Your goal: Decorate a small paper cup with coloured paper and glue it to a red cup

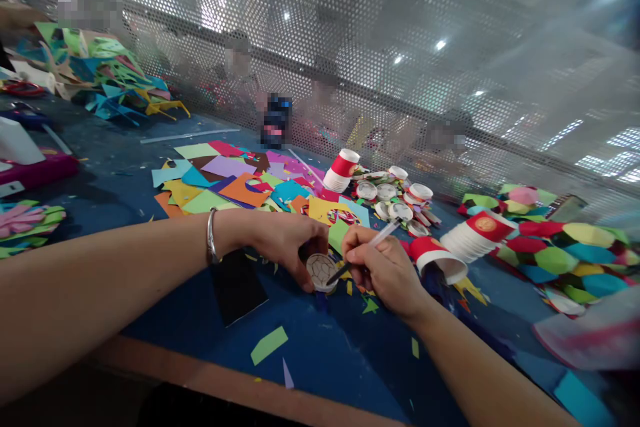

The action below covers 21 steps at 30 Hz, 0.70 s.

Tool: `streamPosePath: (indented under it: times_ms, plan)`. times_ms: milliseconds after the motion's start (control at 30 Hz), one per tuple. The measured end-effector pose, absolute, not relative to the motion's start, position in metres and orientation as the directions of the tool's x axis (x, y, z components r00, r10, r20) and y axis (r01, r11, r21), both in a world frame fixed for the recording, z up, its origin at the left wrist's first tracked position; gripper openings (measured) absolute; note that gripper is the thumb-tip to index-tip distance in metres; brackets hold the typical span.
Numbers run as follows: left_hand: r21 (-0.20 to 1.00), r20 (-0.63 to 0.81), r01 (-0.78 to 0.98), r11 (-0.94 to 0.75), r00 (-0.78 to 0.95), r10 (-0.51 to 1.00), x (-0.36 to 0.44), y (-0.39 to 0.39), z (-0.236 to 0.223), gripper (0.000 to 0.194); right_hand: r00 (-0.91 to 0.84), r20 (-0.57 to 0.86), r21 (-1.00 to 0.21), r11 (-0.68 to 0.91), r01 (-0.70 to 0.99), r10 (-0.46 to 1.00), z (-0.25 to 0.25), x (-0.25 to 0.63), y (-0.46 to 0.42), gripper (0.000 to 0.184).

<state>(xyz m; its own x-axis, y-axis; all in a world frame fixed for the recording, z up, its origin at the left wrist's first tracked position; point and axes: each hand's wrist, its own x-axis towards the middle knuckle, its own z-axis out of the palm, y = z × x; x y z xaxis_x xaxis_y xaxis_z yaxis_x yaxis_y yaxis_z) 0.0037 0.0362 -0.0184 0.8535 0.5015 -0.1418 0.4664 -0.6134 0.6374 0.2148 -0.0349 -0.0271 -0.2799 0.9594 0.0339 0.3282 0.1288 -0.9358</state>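
My left hand [293, 243] is closed on the rim of a cut-off paper cup bottom [320, 268], steadying it just above or on the blue table. Dark lines in a shell-like pattern mark its pale round face. Pinched in my right hand [383, 267] is a pen [384, 233] with a pale barrel and a dark tip. That tip touches the disc or hovers right at its right edge; I cannot tell which. A black paper piece [240, 290] lies below my left wrist. Small green scraps [270, 345] are scattered nearer the front edge.
Coloured paper sheets [225, 173] cover the table beyond my hands. Behind them stand stacked red-and-white paper cups [343, 170] and a heap of similar cup bottoms [387, 193]. More cups [475, 237] lie at right beside colourful paper-covered pieces [565, 250]. A perforated metal screen [325, 27] rises behind.
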Motion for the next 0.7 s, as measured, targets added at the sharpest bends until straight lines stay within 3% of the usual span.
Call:
streamPosePath:
  times_ms: [167, 267, 333, 500, 700]
  plan:
    - [0.633, -0.1, 0.439, -0.638, 0.863, 0.495, 0.002, 0.037, -0.018, 0.062, -0.062, 0.313, -0.928, 0.319, 0.194, 0.948, -0.026, 0.227, -0.031, 0.013]
    - [0.555, 0.042, 0.411, -0.723, 0.854, 0.518, 0.0, 0.033, -0.016, 0.058, 0.047, 0.439, -0.894, 0.431, 0.126, 0.897, -0.025, 0.231, -0.027, 0.012]
    - [0.493, 0.163, 0.383, -0.781, 0.841, 0.515, -0.001, 0.029, -0.014, 0.052, 0.046, 0.471, -0.87, 0.456, 0.188, 0.881, -0.026, 0.232, -0.024, 0.012]
    - [0.324, 0.386, 0.383, -0.865, 0.781, 0.49, -0.002, 0.02, -0.011, 0.042, -0.077, 0.4, -0.821, 0.394, 0.413, 0.913, -0.029, 0.233, -0.019, 0.028]
    - [0.185, 0.416, 0.428, -0.885, 0.782, 0.465, 0.0, 0.02, -0.014, 0.041, -0.174, 0.307, -0.857, 0.351, 0.378, 0.936, -0.03, 0.231, -0.02, 0.028]
